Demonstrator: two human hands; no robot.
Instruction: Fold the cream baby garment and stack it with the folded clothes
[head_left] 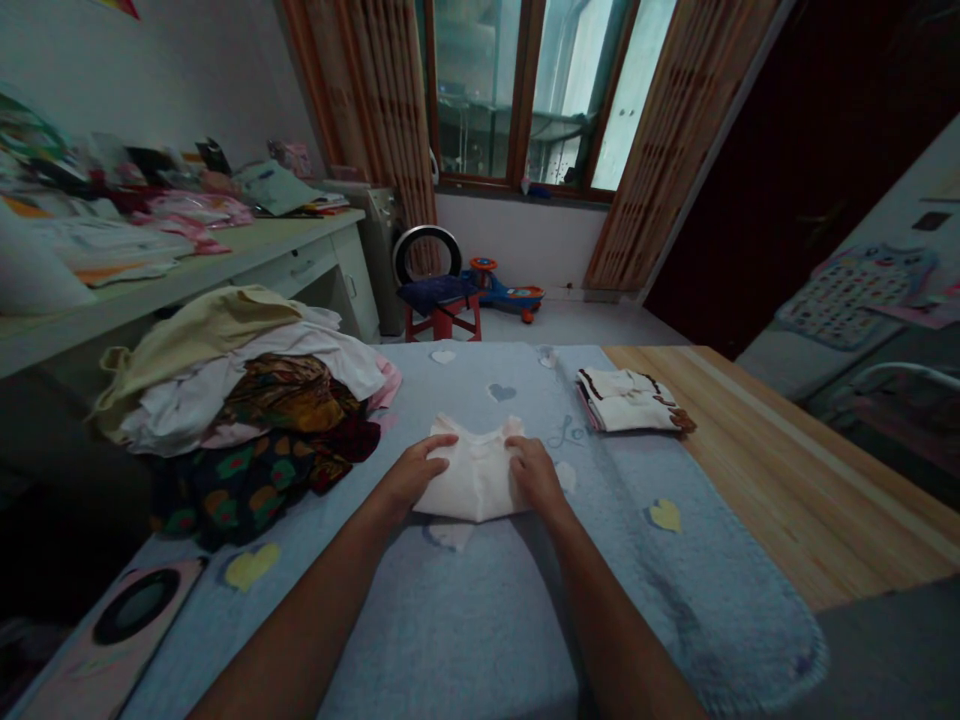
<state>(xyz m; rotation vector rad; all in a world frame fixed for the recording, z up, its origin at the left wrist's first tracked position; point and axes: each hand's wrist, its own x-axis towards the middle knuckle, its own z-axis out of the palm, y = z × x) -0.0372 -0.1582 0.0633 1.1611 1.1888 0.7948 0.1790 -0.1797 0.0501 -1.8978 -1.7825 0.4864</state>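
A small white garment (476, 475), folded into a compact shape, is at the middle of the blue heart-patterned blanket (465, 620). My left hand (420, 470) grips its left side, thumb and fingers near the upper corner. On the opposite side my right hand (534, 475) pinches the upper right corner. The garment's lower edge seems slightly raised off the blanket; its underside is hidden.
A heap of loose clothes (255, 380) lies on the left. To the right sits a folded stack of clothes (634, 400) beside the bare wooden tabletop (780, 470). A pink phone-like object (112, 640) rests at the near left edge. Beyond the table are a red stool (444, 320) and a ride-on toy (506, 290).
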